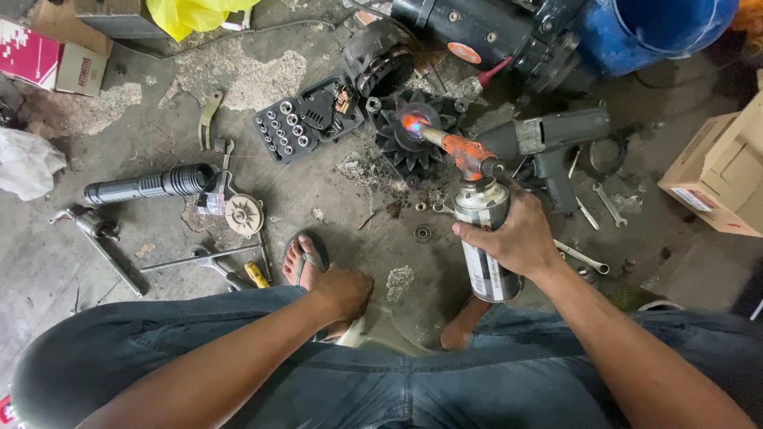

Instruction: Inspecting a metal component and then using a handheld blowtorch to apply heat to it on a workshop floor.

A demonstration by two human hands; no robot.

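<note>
Head view looks down at a person seated low over a stained concrete floor [262, 79]. The right hand [513, 234] is wrapped around a gas canister [485, 238], fingers curled tight on its body, tilting it so the orange torch head [469, 155] on top leans toward the far left. That tilt brings the flame [415, 123] onto the hub of a black finned rotor part [417, 135], which lies flat on the floor just beyond the canister, apparently so the heat falls on its centre. The left hand [343, 292] holds nothing; it rests loosely curled near the knee, beside a sandalled foot [306, 258], well clear of the flame.

Around the work, a socket set case [306, 119] lies open to the left of the rotor part. Farther left lie a black ribbed cylinder [151, 184] and a small round fan-like disc [243, 214]. A grey power tool [548, 143] lies just right of the torch head, close to the hand's reach, with several wrenches [608, 205] scattered beyond it. A small bearing ring [423, 233] sits on the floor near the canister's left. A cardboard box [719, 175] stands at the right edge, and a blue drum [636, 32] at the far right.
</note>
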